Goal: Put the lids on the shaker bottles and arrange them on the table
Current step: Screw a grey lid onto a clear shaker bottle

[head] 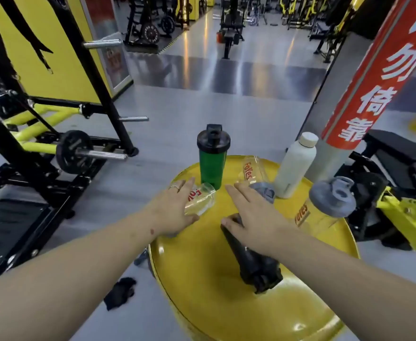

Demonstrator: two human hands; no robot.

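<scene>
On the round yellow table (pixel 202 279) a clear lidless shaker bottle (pixel 202 199) lies on its side at the left rim, and my left hand (pixel 170 212) rests over it with fingers spread. My right hand (pixel 248 215) reaches across the middle, fingers apart, over the end of a black shaker bottle (pixel 253 262) lying on its side. Beyond its fingertips a grey lid (pixel 267 193) lies on the table. A green shaker with a black lid (pixel 213 158) stands at the back. Another clear bottle (pixel 252 169) lies behind the grey lid. A clear shaker with a grey lid (pixel 325 207) stands at the right.
A white bottle (pixel 296 166) stands at the table's back right, next to a pillar with a red banner (pixel 364 77). Weight racks and a barbell plate (pixel 72 151) stand to the left. A black cloth (pixel 120 292) lies on the grey floor below the table.
</scene>
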